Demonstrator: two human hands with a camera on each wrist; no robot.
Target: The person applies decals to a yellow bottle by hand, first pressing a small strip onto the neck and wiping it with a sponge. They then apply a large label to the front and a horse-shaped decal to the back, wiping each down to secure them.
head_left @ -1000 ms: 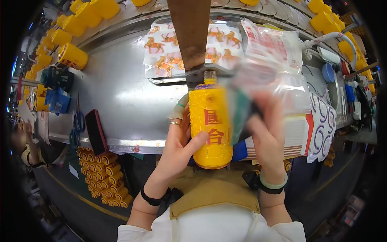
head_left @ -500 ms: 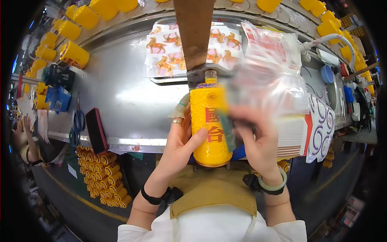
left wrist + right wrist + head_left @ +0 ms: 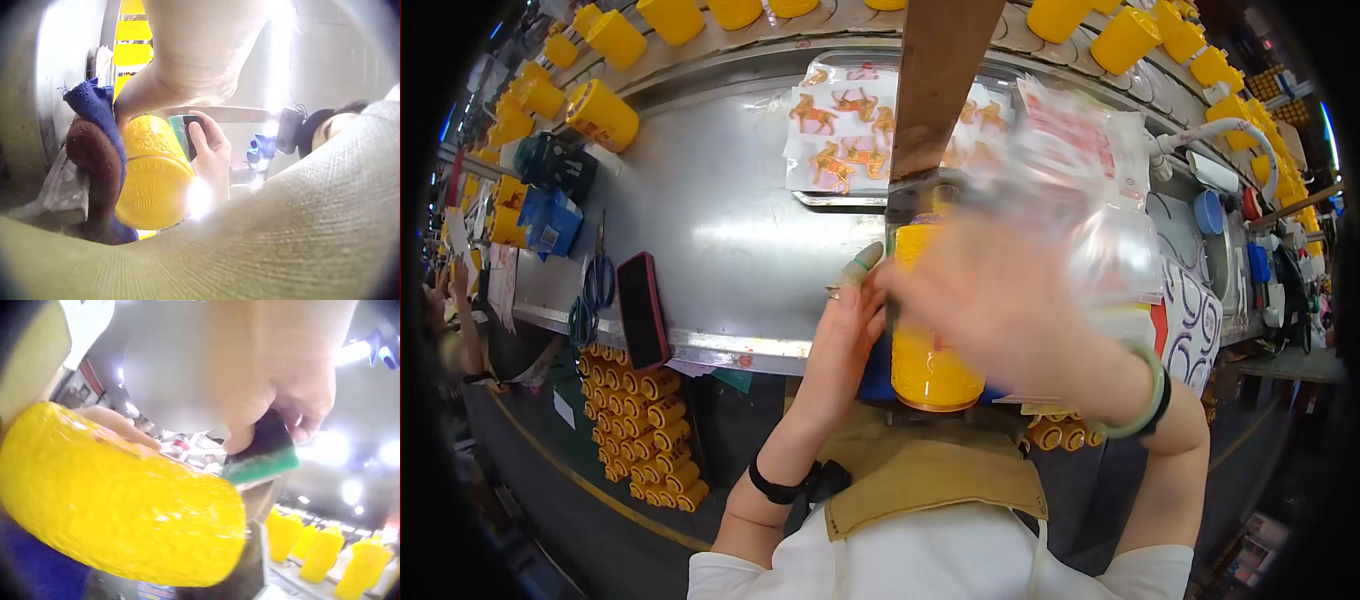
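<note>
One yellow bottle (image 3: 940, 375) is lying at the near edge of the metal table (image 3: 710, 220), below the centre of the head view, its neck pointing toward 12 o'clock and its base toward 6 o'clock, where the person is sitting or standing. The right hand (image 3: 1010, 290) is reaching in from 4 o'clock across the bottle, blurred in the head view; in the right wrist view its thumb and fingers are pinching a black-and-green pad (image 3: 267, 447), the green side facing 6 o'clock. The left hand (image 3: 845, 330) is resting just beside the bottle at 9 o'clock; how far its fingers are curling, and whether they are gripping the bottle, I cannot tell. In the left wrist view, a blue cloth (image 3: 94, 103) and a brown roll (image 3: 94, 156) are showing just beside the bottle at 9 o'clock.

Around the bottle in the head view, a brown upright bar (image 3: 940, 90) is rising at 12 o'clock, sheets of horse stickers (image 3: 840, 130) are lying at 11 o'clock, and plastic bags (image 3: 1100, 150) are lying at 1 o'clock. Farther out, a phone (image 3: 643, 310) and scissors (image 3: 598, 280) are lying near 9 o'clock, and a blue bowl (image 3: 1209, 212) is sitting at 2 o'clock.
</note>
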